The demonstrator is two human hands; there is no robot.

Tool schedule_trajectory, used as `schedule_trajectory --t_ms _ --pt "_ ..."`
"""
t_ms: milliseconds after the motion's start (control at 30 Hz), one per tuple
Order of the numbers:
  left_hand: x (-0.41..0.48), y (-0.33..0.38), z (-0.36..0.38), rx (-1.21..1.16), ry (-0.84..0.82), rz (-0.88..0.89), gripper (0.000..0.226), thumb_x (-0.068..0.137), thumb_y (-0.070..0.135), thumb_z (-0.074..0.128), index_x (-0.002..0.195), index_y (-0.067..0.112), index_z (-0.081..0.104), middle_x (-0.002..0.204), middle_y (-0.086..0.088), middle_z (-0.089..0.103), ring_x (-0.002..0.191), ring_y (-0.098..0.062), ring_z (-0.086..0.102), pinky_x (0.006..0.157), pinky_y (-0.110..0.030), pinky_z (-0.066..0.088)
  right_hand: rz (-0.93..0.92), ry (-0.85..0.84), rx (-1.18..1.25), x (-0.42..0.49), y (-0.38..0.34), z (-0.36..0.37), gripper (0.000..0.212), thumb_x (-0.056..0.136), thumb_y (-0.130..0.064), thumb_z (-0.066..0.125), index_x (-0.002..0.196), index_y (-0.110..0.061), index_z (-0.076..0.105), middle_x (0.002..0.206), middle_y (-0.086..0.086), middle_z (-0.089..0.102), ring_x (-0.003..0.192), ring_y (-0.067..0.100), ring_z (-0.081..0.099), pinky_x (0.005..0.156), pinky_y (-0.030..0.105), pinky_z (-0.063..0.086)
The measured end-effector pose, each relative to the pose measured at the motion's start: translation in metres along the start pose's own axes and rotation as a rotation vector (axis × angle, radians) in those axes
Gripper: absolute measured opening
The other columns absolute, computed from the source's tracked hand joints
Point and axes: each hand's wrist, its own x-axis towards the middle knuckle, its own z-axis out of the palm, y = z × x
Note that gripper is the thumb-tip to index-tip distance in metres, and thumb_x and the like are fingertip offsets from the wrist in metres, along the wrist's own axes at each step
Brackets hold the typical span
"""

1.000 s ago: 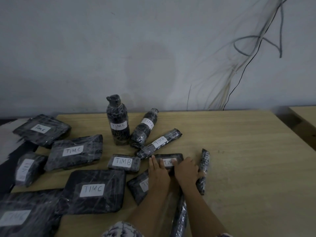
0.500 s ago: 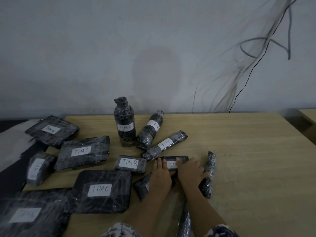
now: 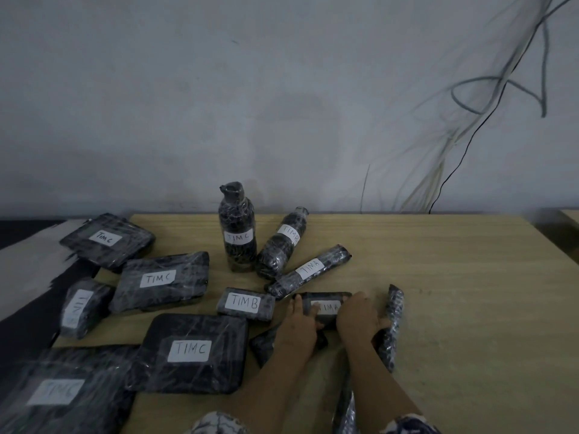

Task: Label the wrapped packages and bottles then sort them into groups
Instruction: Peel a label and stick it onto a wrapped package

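Note:
Dark plastic-wrapped items with white handwritten labels lie on a wooden table [image 3: 470, 308]. My left hand [image 3: 297, 327] and my right hand [image 3: 357, 314] grip the two ends of a small package labelled TIMA [image 3: 326, 303]. A wrapped roll with no visible label [image 3: 393, 321] lies just right of my right hand. Under my left wrist sits another small package [image 3: 263, 343], mostly hidden. Behind the hands are a TIMB package [image 3: 246, 303], a TIMA tube [image 3: 310, 270], a lying TIMB bottle [image 3: 282, 245] and an upright TIMC bottle [image 3: 238, 236].
Several flat TIMC packages [image 3: 175, 278] [image 3: 106, 239] [image 3: 191, 352] [image 3: 53, 393] and a rolled package [image 3: 78, 308] fill the left side. Another wrapped roll [image 3: 344, 411] lies by my right forearm. Loose cables [image 3: 470, 120] hang on the wall behind.
My hands have slid apart from the middle of the small package to its ends, uncovering the TIMA label. The other items have not moved.

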Motion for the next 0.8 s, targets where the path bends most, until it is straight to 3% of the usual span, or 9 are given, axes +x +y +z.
schedule_trajectory --t_ms 100,200,367,500,567,633,700,800 --pt "-0.001 0.008 -0.004 -0.011 -0.033 -0.041 0.058 0.101 0.027 0.034 0.151 0.014 0.007 0.156 -0.019 -0.006 0.145 -0.033 -0.002 0.116 -0.042 0.021 0.0 -0.047 0.037 0.003 0.007 0.001 0.022 0.099 -0.027 0.039 0.115 -0.014 0.046 0.12 0.006 0.057 0.114 0.024 0.054 0.107 0.05 0.023" --pt "-0.004 0.014 -0.01 -0.009 -0.001 -0.076 0.064 0.1 0.031 0.038 0.149 0.003 0.009 0.156 -0.021 0.003 0.143 -0.034 0.014 0.112 -0.039 0.027 -0.02 -0.065 0.067 0.004 0.012 0.0 0.021 0.099 -0.027 0.039 0.114 -0.014 0.046 0.121 0.006 0.056 0.115 0.024 0.052 0.107 0.05 0.023" --pt "-0.013 0.019 -0.015 0.135 0.032 -0.066 0.045 0.099 0.024 0.041 0.135 -0.004 0.041 0.142 -0.022 0.038 0.134 -0.032 0.032 0.108 -0.036 0.03 -0.034 -0.079 0.06 0.003 0.016 0.001 0.016 0.097 -0.016 0.041 0.112 -0.013 0.046 0.121 0.007 0.055 0.114 0.024 0.053 0.107 0.048 0.026" --pt "-0.018 0.017 -0.016 0.214 0.177 -0.035 0.045 0.083 0.028 0.069 0.113 -0.006 0.063 0.118 -0.027 0.058 0.112 -0.037 0.055 0.091 -0.036 0.046 -0.042 -0.068 0.057 0.001 0.017 0.0 0.019 0.096 -0.013 0.041 0.113 -0.011 0.047 0.121 0.008 0.054 0.115 0.025 0.053 0.109 0.048 0.026" --pt "-0.018 0.012 -0.009 0.22 0.16 -0.028 0.048 0.097 0.024 0.047 0.136 -0.002 0.042 0.137 -0.028 0.044 0.127 -0.037 0.041 0.103 -0.038 0.035 -0.045 -0.052 0.084 -0.001 0.017 0.004 0.018 0.095 -0.016 0.043 0.111 -0.011 0.049 0.118 0.008 0.055 0.112 0.025 0.053 0.107 0.05 0.03" --pt "-0.018 0.006 -0.004 0.201 0.104 -0.005 0.049 0.102 0.025 0.032 0.146 0.007 0.024 0.146 -0.026 0.033 0.135 -0.035 0.03 0.108 -0.038 0.026 -0.058 -0.022 0.103 -0.002 0.019 0.008 0.022 0.096 -0.026 0.043 0.109 -0.011 0.05 0.117 0.008 0.056 0.111 0.024 0.053 0.106 0.05 0.032" --pt "-0.015 0.004 -0.002 0.229 0.132 0.008 0.049 0.102 0.027 0.031 0.147 0.009 0.024 0.146 -0.026 0.032 0.135 -0.035 0.03 0.108 -0.038 0.026 -0.064 -0.004 0.084 -0.003 0.019 0.009 0.031 0.098 -0.038 0.04 0.111 -0.012 0.051 0.117 0.006 0.056 0.112 0.023 0.052 0.108 0.05 0.028" --pt "-0.014 0.007 -0.003 0.244 0.085 -0.025 0.049 0.098 0.022 0.047 0.142 0.005 0.033 0.141 -0.023 0.04 0.128 -0.033 0.038 0.105 -0.037 0.032 -0.098 -0.014 0.032 -0.002 0.02 0.007 0.028 0.098 -0.035 0.041 0.111 -0.012 0.05 0.118 0.006 0.055 0.112 0.022 0.052 0.106 0.049 0.032"
